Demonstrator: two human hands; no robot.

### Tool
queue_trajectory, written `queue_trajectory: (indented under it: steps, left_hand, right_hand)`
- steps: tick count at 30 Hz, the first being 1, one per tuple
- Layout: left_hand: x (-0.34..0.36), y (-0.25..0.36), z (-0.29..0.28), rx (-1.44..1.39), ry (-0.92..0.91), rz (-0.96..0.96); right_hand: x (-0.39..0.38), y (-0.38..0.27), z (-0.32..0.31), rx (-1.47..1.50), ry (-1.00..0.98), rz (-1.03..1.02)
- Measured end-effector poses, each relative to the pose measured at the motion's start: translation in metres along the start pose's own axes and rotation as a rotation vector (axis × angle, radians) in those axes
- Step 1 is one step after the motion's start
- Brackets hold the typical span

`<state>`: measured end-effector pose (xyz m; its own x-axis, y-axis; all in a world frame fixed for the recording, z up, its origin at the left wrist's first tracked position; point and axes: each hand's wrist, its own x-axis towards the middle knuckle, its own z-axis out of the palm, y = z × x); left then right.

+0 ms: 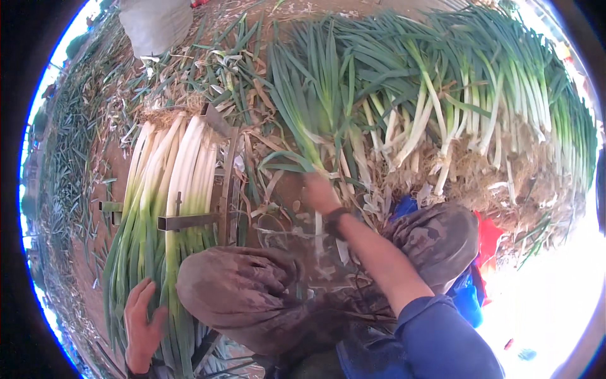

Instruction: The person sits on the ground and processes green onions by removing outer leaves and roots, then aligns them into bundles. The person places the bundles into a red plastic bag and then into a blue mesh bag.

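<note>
Long green onions [192,161] lie bundled in a metal frame [189,221] on my left, white stalks and roots away from me, leaves toward me. My left hand [142,325] rests beside their leaves [117,278], fingers apart, gripping nothing. Between my knees and the heap, my right hand [320,192] is closed around the stalk of a single green onion [309,148]. Its leaves stretch away from me, and a pale length of stalk shows below the hand. Motion blurs the right fingers, and they are partly hidden.
A large heap of untrimmed green onions [467,82] spreads across the far right, roots facing me. Stripped leaves [69,170] litter the ground on the left. A pale sack [156,25] stands at the back. Red cloth [488,240] and blue plastic [467,297] lie by my right knee.
</note>
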<state>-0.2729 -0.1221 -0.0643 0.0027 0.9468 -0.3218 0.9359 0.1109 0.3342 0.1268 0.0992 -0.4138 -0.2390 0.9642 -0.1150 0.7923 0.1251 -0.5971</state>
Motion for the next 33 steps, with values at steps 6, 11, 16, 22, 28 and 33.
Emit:
queue_trajectory:
  steps: [6,11,16,22,28,33]
  left_hand:
    - [-0.077,-0.021,-0.033,-0.028,0.095,-0.364]
    - [-0.104,0.036,-0.042,-0.519,0.003,-0.253]
    - [-0.107,0.146,-0.003,-0.719,-0.368,-0.352]
    - [-0.018,0.222,0.091,-0.946,-0.177,-0.133]
    - [0.081,0.273,0.144,-1.07,-0.34,0.088]
    - [0.13,0.291,0.175,-0.923,-0.344,0.286]
  right_hand:
    - [-0.08,0.118,0.017,-0.511,-0.08,0.213]
    - [-0.078,0.092,0.05,-0.077,-0.403,0.194]
    - [-0.025,0.039,0.005,0.102,0.042,0.038]
    - [0.075,0.091,-0.151,-0.254,0.552,0.217]
    - [0.053,0.208,-0.284,-0.484,0.572,0.462]
    - [0.037,0.235,-0.305,-0.483,0.313,0.538]
